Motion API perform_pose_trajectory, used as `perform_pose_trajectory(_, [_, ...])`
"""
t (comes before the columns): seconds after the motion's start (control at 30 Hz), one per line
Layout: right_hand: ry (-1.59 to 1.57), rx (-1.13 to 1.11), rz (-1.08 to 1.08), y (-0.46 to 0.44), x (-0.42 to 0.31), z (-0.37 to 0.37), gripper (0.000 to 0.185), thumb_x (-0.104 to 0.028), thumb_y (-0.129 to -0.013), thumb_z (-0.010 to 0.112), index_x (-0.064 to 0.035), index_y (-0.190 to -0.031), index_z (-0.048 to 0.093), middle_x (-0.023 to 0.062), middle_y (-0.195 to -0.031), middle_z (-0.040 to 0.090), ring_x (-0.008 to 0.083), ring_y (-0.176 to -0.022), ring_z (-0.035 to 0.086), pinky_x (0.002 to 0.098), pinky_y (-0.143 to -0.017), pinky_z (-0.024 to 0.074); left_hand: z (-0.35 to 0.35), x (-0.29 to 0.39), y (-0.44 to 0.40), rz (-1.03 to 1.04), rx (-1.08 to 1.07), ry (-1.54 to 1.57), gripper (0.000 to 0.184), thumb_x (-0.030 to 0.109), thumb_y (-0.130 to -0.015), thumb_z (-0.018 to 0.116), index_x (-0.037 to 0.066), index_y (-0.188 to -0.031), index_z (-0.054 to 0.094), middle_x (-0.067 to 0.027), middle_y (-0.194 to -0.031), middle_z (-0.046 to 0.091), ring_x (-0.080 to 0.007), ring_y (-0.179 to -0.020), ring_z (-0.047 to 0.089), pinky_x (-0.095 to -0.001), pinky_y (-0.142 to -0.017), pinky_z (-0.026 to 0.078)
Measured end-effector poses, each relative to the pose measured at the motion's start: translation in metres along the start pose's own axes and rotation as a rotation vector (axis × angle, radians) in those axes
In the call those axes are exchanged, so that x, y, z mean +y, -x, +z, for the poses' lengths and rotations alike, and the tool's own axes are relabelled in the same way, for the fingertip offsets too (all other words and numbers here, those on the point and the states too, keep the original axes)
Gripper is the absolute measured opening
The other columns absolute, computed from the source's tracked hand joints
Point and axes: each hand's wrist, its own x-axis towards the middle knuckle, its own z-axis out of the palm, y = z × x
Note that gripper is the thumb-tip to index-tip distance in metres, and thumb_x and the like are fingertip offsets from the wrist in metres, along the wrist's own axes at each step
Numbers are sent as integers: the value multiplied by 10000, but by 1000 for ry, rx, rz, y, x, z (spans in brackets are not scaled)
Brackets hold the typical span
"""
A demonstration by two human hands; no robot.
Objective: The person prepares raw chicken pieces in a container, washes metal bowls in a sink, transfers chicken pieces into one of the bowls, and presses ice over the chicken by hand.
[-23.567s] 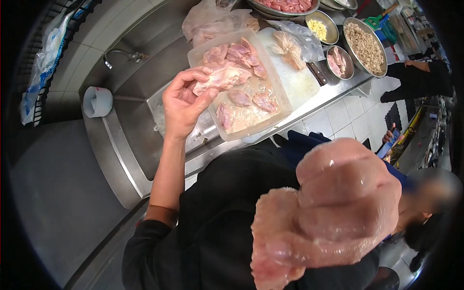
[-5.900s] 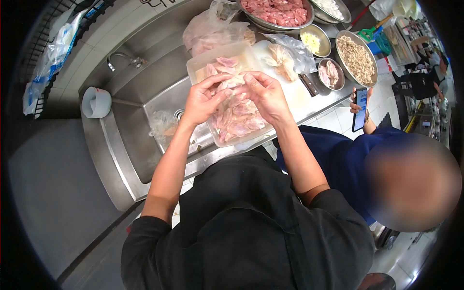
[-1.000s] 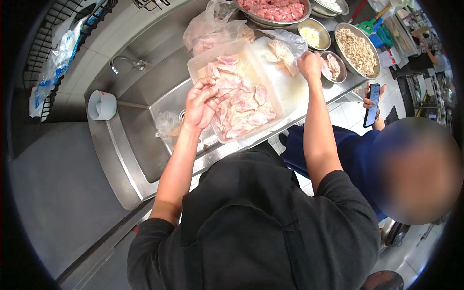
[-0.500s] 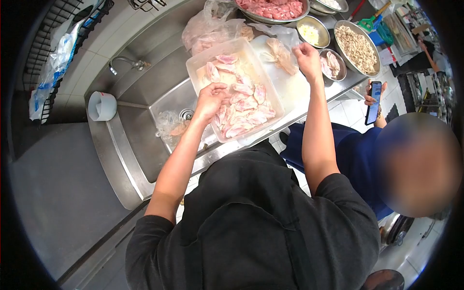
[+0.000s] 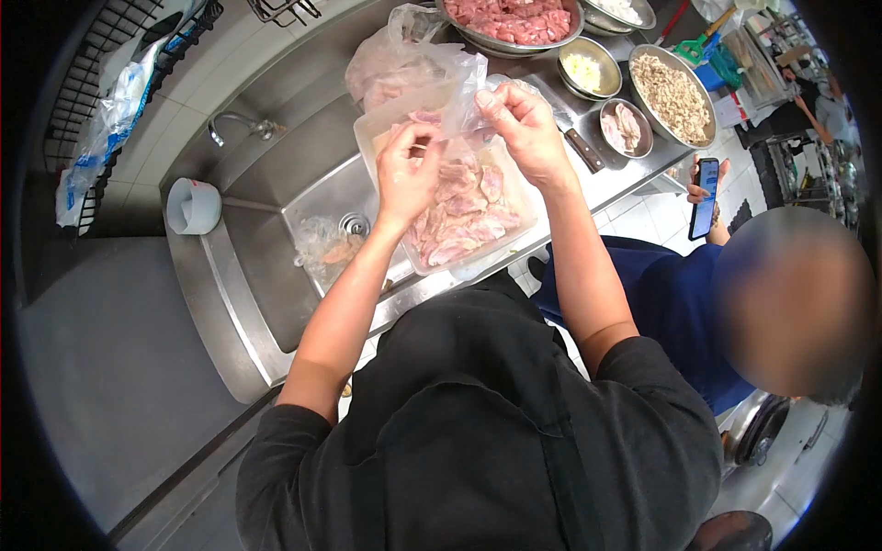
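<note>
My right hand (image 5: 522, 129) pinches a clear plastic bag (image 5: 467, 96) and holds it up over a translucent tub (image 5: 369, 130). My left hand (image 5: 409, 179) is raised beside the bag, its fingers curled together near the bag's edge. Whether they grip the plastic or something else cannot be made out. Pale raw chicken pieces (image 5: 464, 220) lie in the tub below both hands; the bag and hands cover its far part. A knife (image 5: 584, 149) with a brown handle rests to the right of my right hand.
A steel sink (image 5: 266, 239) with a tap (image 5: 243, 129) lies left. Steel bowls hold red meat (image 5: 519, 20), minced food (image 5: 671, 96), chopped pale pieces (image 5: 585, 69) and meat pieces (image 5: 625, 129). A person (image 5: 643, 285) stands close on the right, holding a phone (image 5: 706, 197).
My right hand has moved left from the board, bringing the bag up over the tub. My left hand has lifted off the chicken towards the bag. The knife handle is now visible.
</note>
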Motion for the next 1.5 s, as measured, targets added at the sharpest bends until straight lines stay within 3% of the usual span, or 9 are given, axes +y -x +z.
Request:
perform_pose_trajectory(0.17, [48,48,-81,0,-12,1,245,-201,-931,751,-59,-802,599,-1,-790,629,63,-760,586,243,-706,492,-22,5,-7,-164,217,409,98,34,-957,647,9,-1049,627,-26,-920,675,-80,-774,629,-256,-710,548])
perform_pose_trajectory(0.23, [546,-18,-212,1,-16,2,279,-143,-889,800,-77,-780,551,-41,-827,566,58,-769,541,242,-741,478,-36,15,-11,-137,194,430,68,29,-989,617,11,-1055,624,-31,-970,665,-110,-867,650,-296,-783,561])
perform_pose_trajectory(0.4, [392,37,-66,-5,27,8,243,-125,-856,810,-44,-806,586,2,-821,599,71,-754,544,245,-690,481,-60,40,-19,-36,360,760,142,25,-984,620,33,-1113,562,-78,-1032,664,-175,-864,681,-394,-794,601])
perform_pose_trajectory(0.67, [1412,-170,330,5,132,23,590,-303,-862,709,-5,-1331,512,243,-1100,686,392,-1076,668,504,-943,519,-109,64,-15,219,592,255,180,-59,-946,638,32,-1014,498,-72,-1001,556,-95,-702,577,-234,-574,513])
perform_pose_trajectory(0.73, [1413,-178,368,0,136,28,572,-277,-875,682,-3,-1342,498,249,-1135,675,391,-1090,663,495,-946,520,-124,56,-18,404,547,-80,166,-55,-943,659,40,-918,525,-64,-1047,558,-73,-777,554,-214,-607,493])
perform_pose_trajectory(0.93, [1255,-209,521,-20,146,22,514,-230,-886,640,8,-1322,508,270,-1162,673,410,-1100,658,482,-932,530,-149,61,1,348,404,-397,106,-50,-972,562,-18,-937,657,-125,-1180,638,-108,-893,617,-238,-676,511])
perform_pose_trajectory(1.23, [1108,-110,451,-18,129,4,373,-152,-880,646,32,-1202,601,293,-1077,689,430,-1053,665,474,-915,526,-132,68,10,37,394,-223,295,-61,-969,505,-13,-1212,665,-135,-1311,629,-149,-967,660,-249,-706,553])
perform_pose_trajectory(1.4, [1020,-62,301,-6,106,-1,297,-158,-913,613,34,-1139,599,297,-1030,688,440,-1024,667,490,-886,523,-122,60,4,173,333,-182,444,-38,-981,534,23,-1421,523,-161,-1480,487,-209,-1205,589,-284,-815,587])
perform_pose_trajectory(1.5, [962,10,343,-5,104,-4,471,-103,-875,631,57,-1313,562,300,-1097,683,426,-1079,660,471,-904,516,-111,51,1,210,264,-109,544,-26,-975,551,52,-1502,439,-171,-1542,416,-245,-1327,513,-299,-852,588])
